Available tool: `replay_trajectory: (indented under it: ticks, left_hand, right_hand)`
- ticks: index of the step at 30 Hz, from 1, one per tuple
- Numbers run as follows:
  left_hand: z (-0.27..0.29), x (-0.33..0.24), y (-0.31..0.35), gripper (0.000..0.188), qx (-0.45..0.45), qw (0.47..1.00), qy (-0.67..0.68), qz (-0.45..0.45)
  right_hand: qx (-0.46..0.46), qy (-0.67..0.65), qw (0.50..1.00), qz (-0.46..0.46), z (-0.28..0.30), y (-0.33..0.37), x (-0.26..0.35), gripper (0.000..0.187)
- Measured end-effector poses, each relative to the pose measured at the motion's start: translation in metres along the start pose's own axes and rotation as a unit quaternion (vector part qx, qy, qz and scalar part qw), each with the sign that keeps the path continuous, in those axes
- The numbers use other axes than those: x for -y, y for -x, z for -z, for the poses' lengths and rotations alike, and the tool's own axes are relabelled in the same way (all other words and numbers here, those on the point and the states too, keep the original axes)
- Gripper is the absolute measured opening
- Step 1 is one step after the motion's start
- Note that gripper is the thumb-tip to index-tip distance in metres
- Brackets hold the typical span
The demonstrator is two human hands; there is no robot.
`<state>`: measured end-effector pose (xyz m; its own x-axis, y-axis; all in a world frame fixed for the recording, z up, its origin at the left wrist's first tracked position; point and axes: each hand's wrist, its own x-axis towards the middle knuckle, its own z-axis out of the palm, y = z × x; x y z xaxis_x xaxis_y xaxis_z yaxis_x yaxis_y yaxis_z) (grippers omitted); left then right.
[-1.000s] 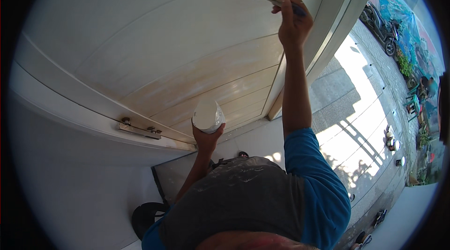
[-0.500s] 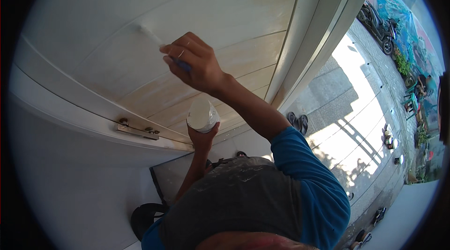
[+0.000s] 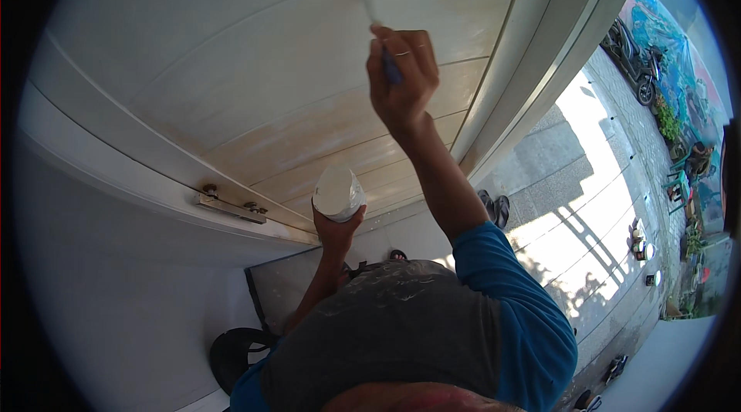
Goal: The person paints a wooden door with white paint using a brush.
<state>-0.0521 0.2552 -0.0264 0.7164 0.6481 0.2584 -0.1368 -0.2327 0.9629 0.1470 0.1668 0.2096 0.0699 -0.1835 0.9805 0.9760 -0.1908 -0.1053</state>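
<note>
My right hand (image 3: pixel 405 80) is closed round the blue handle of a paintbrush (image 3: pixel 373 0). The brush's white head rests against the upper part of a panelled door (image 3: pixel 293 64), close to a curved groove. White paint covers the door's upper panels, while beige shows through in streaks lower down. My left hand (image 3: pixel 335 231) holds a tub of white paint (image 3: pixel 337 189) from below, in front of the door's lower panels. Its wall has whitish smears, and pale paint shows at its open top.
A metal bolt (image 3: pixel 231 207) sticks out along the door's left edge. The white door frame (image 3: pixel 552 41) stands at the right. Dark sandals (image 3: pixel 494 209) lie on the paving beyond it. Farther out are a parked motorbike (image 3: pixel 637 64), a seated person (image 3: pixel 698 159) and paint tubs (image 3: pixel 644 250).
My right hand has moved up and to the right with the paintbrush, and the brush now points more steeply upward. The left hand still holds the tub in nearly the same place.
</note>
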Motion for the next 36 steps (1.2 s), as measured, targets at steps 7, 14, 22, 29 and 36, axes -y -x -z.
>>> replay_trajectory:
  ticks: [7, 14, 22, 29, 36]
  left_hand:
    - [-0.007, 0.007, -0.003, 0.085, 0.021, 1.000, -0.002, -0.012]
    - [-0.005, -0.001, 0.004, 0.085, 0.028, 0.999, 0.017, -0.012]
    - [-0.006, 0.007, -0.003, 0.085, 0.033, 0.999, 0.007, 0.000]
    - [-0.012, 0.000, -0.002, 0.085, 0.043, 0.999, 0.009, -0.003]
    - [-0.007, 0.001, 0.004, 0.085, 0.030, 1.000, -0.003, -0.009]
  right_hand:
    - [0.052, -0.120, 0.991, -0.022, -0.010, 0.001, 0.015, 0.021]
    - [-0.139, 0.156, 0.972, -0.104, 0.090, -0.014, -0.099, 0.008]
    - [0.035, -0.068, 0.997, 0.000, -0.001, 0.015, 0.008, 0.019]
    - [-0.058, -0.150, 0.969, -0.187, 0.036, -0.006, -0.051, 0.003]
    - [-0.168, 0.145, 0.970, -0.101, 0.106, -0.011, -0.120, 0.008]
